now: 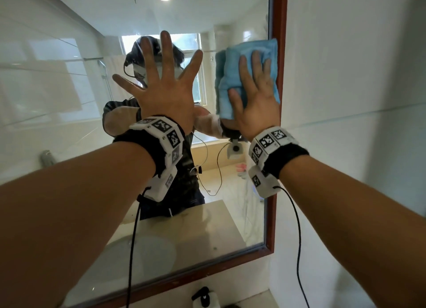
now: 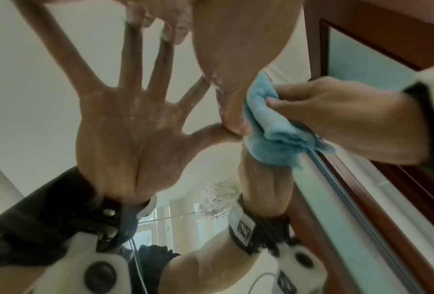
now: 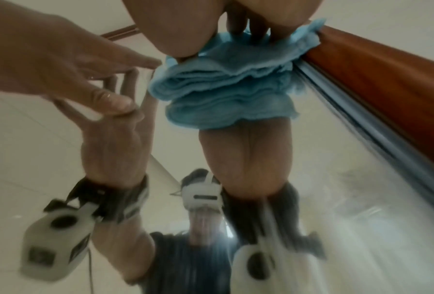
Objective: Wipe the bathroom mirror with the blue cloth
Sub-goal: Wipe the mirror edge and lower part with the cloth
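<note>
The bathroom mirror (image 1: 69,81) has a red-brown wooden frame (image 1: 280,19). My left hand (image 1: 166,86) is spread wide with its palm flat against the glass at mid-height. My right hand (image 1: 255,93) presses the folded blue cloth (image 1: 232,63) against the glass with straight fingers, right beside the frame's right edge. In the right wrist view the blue cloth (image 3: 226,85) is bunched under my right hand (image 3: 185,29) and touches the frame (image 3: 387,89). The left wrist view shows my right hand (image 2: 336,115) on the cloth (image 2: 273,135).
A white tiled wall (image 1: 345,100) runs to the right of the mirror. A black-topped pump dispenser (image 1: 204,297) stands below the mirror's lower edge. Black cables (image 1: 132,250) hang from both wrist cameras. The mirror reflects a person, a window and a sink counter.
</note>
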Available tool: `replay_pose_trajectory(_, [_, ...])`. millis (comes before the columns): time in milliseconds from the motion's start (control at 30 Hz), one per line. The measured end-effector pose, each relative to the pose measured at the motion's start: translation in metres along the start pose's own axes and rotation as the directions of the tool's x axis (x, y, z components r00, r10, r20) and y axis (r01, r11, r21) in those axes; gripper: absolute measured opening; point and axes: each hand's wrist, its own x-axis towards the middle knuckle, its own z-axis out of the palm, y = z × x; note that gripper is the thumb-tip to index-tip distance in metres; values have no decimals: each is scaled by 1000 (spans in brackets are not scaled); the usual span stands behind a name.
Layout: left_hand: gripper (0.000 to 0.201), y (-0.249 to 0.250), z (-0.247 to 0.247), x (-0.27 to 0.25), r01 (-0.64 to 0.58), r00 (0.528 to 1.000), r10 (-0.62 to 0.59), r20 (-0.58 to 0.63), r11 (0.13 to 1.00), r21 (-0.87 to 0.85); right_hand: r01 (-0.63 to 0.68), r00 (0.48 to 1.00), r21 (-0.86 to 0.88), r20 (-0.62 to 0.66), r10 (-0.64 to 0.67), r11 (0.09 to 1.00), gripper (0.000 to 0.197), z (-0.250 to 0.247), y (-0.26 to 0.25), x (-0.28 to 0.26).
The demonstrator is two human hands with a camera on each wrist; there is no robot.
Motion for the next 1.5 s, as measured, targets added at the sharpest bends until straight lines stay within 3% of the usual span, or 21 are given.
replay_pose_trajectory(100, [87,-2,1,-1,-15,1000,14,-24,999,-33,-34,999,40,30,33,999,57,7,7,-38])
replay_pose_trajectory(233, [115,-3,-4,-2,-30,1000,30,5,998,-63,48,995,-2,87,-48,999,60,18,15,-97])
replay_pose_trajectory(367, [109,-2,-5,-1,-29,999,30,23,998,-63,-149,971,-15,185,149,989,58,38,25,-156])
replay_pose_trajectory(467, [104,-2,-4,-1,-22,999,23,28,999,-28,-141,965,-74,212,154,987,61,46,29,-182])
replay_pose_trajectory(633, [107,-2,0,-3,-28,1000,28,3,999,18,-149,960,-87,226,165,985,61,47,24,-178])
replay_pose_trajectory(733, [104,-4,2,-5,-30,999,30,-19,999,13,-169,965,-10,201,167,986,61,44,21,-164])
replay_pose_trajectory(933, [103,-5,4,-8,-26,999,25,-44,1000,-11,-147,986,86,93,139,985,57,27,5,-81])
replay_pose_trajectory(1100, [112,-6,-1,-17,-55,997,55,55,998,-5,-90,996,97,21,88,991,58,17,4,-39])
replay_pose_trajectory(1300, [119,-7,22,-62,-54,991,49,127,998,36,-77,997,104,33,74,992,58,19,11,-63])
replay_pose_trajectory(1500, [119,-7,35,-81,-38,988,36,147,999,13,-144,980,35,144,137,989,60,40,28,-157])
